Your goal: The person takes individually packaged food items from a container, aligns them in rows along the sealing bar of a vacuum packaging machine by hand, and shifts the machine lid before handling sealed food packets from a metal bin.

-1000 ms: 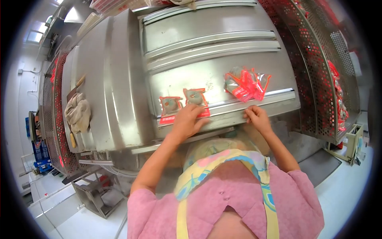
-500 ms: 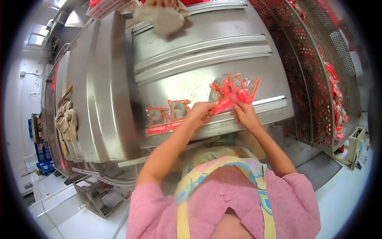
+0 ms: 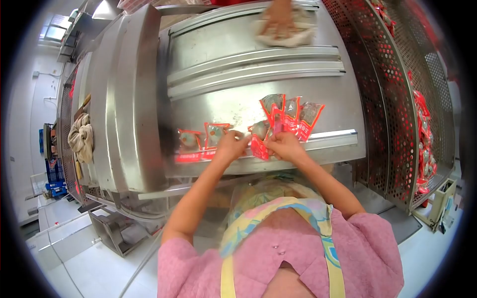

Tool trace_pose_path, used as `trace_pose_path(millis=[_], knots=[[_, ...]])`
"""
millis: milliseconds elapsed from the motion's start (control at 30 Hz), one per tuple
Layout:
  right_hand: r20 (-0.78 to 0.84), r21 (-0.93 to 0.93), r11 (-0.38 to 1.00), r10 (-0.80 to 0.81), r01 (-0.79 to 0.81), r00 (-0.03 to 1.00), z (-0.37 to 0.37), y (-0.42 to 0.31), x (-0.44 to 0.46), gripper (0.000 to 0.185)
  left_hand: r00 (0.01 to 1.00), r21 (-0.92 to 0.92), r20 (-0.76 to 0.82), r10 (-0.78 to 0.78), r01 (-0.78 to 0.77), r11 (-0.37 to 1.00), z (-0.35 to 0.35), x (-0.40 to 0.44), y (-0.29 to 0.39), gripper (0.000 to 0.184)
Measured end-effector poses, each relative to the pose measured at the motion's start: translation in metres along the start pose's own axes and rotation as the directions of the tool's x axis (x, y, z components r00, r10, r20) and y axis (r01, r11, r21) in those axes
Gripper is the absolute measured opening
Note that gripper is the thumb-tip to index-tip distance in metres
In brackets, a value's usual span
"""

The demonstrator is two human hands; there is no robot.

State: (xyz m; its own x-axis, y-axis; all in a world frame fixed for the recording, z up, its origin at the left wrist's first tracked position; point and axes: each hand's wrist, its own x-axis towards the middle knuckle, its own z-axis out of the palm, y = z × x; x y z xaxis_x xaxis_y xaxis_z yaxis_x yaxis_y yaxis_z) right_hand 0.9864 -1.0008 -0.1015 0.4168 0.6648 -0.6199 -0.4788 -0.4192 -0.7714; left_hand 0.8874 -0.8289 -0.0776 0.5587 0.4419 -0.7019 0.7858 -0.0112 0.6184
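Between my hands is a red-and-clear plastic food packet (image 3: 259, 143) with a dark, rounded item inside. My left hand (image 3: 231, 146) pinches its left edge, and my right hand (image 3: 287, 147) grips its right side. Just beyond the right hand, several similar packets (image 3: 309, 119) fan out, overlapping, on the steel table. To the left of my left hand, two packets (image 3: 189, 144) (image 3: 216, 134) lie side by side along the metal strip at the near edge, with their red ends toward me.
Across the table, another person's hand (image 3: 279, 22) presses a pale cloth (image 3: 298, 35) on the surface. Paired metal rails (image 3: 258, 67) cross the table's middle. A steel housing (image 3: 136, 109) stands left; perforated bins (image 3: 397, 99) with red packets stand right. A bunched cloth (image 3: 81, 138) lies far left.
My hands have moved left and slightly toward me, drawing one packet away from the bunch. The remaining packets have spread out. The other person's hand and cloth have moved right.
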Motion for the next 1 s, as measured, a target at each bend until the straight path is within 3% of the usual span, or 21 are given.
trace_pose_path(millis=[67, 167, 267, 400, 467, 533, 567, 633, 667, 767, 867, 933, 1000], knots=[[-0.025, -0.024, 0.999, 0.031, -0.031, 0.999, 0.0, -0.004, -0.001, 0.033, 0.999, 0.054, 0.035, -0.011, 0.009, 0.999, 0.001, -0.003, 0.001, 0.053], [-0.033, -0.008, 0.995, 0.099, -0.1, 0.995, 0.002, -0.017, -0.005, 0.03, 0.99, -0.19, 0.118, -0.082, 0.104, 0.976, 0.005, -0.001, 0.008, 0.041], [-0.061, -0.064, 0.99, 0.121, -0.125, 0.991, 0.005, -0.019, -0.006, 0.029, 0.927, -0.167, 0.346, -0.142, 0.21, 0.963, 0.004, 0.01, 0.004, 0.036], [-0.04, -0.157, 0.982, 0.095, -0.1, 0.995, 0.001, -0.022, -0.005, 0.024, 0.92, -0.238, 0.385, -0.067, 0.169, 0.957, -0.002, 0.004, 0.007, 0.034], [0.062, -0.025, 0.995, 0.094, -0.093, 0.994, -0.004, -0.022, -0.005, 0.02, 0.9, -0.267, 0.436, 0.016, 0.112, 0.957, -0.017, 0.013, 0.003, 0.036], [0.104, 0.015, 0.995, 0.099, -0.101, 0.99, -0.003, -0.03, -0.004, 0.014, 0.942, -0.168, 0.271, 0.197, -0.155, 0.974, -0.03, 0.016, 0.0, 0.039], [0.032, -0.057, 0.998, 0.001, 0.001, 1.0, 0.0, -0.027, 0.0, 0.015, 0.935, -0.102, 0.192, 0.297, -0.282, 0.954, -0.036, 0.018, -0.001, 0.042], [-0.084, -0.219, 0.958, -0.207, 0.185, 0.975, 0.008, -0.014, 0.011, 0.018, 0.905, 0.244, 0.158, 0.395, -0.424, 0.872, -0.048, 0.02, 0.003, 0.045], [-0.145, -0.33, 0.927, -0.236, 0.178, 0.961, 0.011, -0.012, 0.016, 0.02, 0.882, 0.41, 0.154, 0.445, -0.467, 0.783, -0.052, 0.02, 0.004, 0.047], [-0.281, -0.579, 0.807, -0.331, 0.116, 0.901, 0.024, -0.012, 0.026, 0.025, 0.807, 0.721, 0.102, 0.582, -0.463, 0.516, -0.044, 0.02, -0.002, 0.054], [-0.338, -0.67, 0.74, -0.375, 0.059, 0.863, 0.032, -0.013, 0.03, 0.026, 0.752, 0.781, 0.087, 0.653, -0.459, 0.424, -0.039, 0.022, -0.006, 0.058], [-0.338, -0.684, 0.728, -0.378, 0.051, 0.862, 0.029, -0.01, 0.032, 0.026, 0.772, 0.798, 0.125, 0.624, -0.452, 0.399, -0.037, 0.024, -0.007, 0.059], [-0.244, -0.689, 0.724, -0.262, 0.023, 0.934, 0.014, -0.01, 0.036, 0.026, 0.803, 0.805, 0.161, 0.573, -0.443, 0.394, -0.036, 0.026, -0.006, 0.058]])
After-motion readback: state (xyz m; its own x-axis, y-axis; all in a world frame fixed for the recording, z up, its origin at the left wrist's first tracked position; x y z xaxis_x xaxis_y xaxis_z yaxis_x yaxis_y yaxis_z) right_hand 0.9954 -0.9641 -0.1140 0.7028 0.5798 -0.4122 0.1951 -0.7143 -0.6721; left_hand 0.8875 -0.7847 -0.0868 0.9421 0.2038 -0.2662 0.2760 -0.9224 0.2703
